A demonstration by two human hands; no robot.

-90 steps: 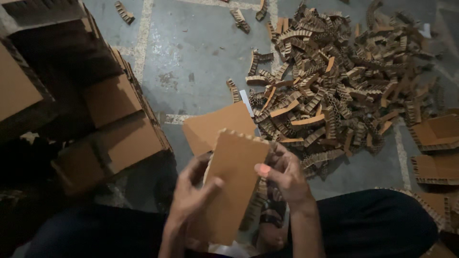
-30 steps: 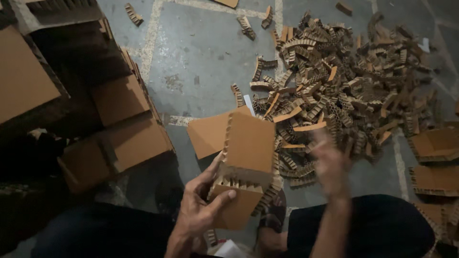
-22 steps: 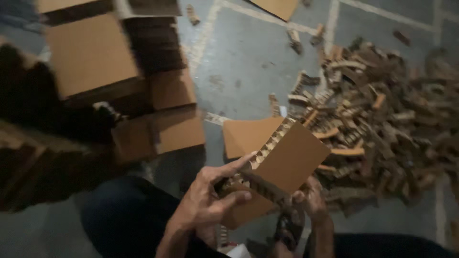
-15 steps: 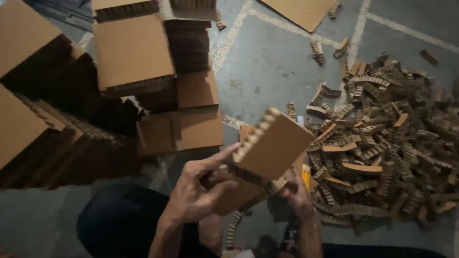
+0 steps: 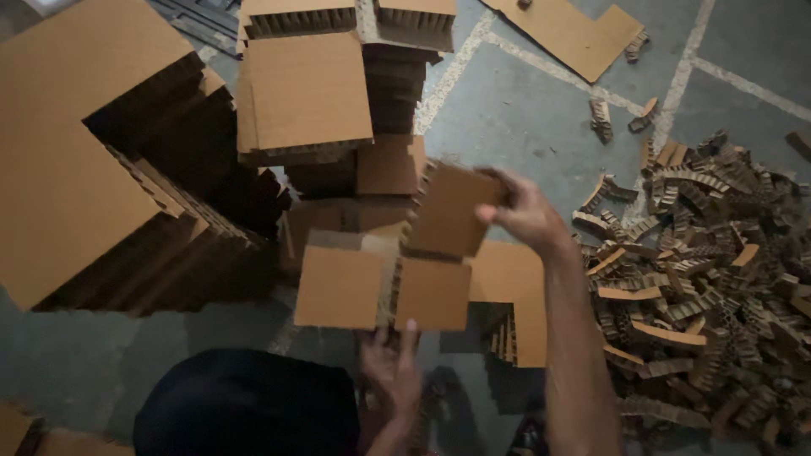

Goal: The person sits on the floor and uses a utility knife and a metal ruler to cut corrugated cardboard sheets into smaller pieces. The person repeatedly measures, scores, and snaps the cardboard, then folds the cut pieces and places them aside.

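cardboard piece [image 5: 452, 209] now split off, in right hand [image 5: 524, 211]; other panel [image 5: 384, 291] gripped by left hand [image 5: 390, 371]

The honeycomb cardboard panel [image 5: 382, 289] has matt, smooth brown paper faces and a rough open-cell edge. Right of it, the pile of cardboard strips [image 5: 710, 270] looks ragged and dull. The concrete floor [image 5: 524, 101] is grey, matt and stained.

Packages, labels, signs, screens: none in view. No box, wrapper, printed tag or display shows anywhere on the grey concrete floor [image 5: 524, 110]; only plain brown unprinted honeycomb cardboard pieces [image 5: 304, 93], stacked upper left and loose as scrap at right, without markings.
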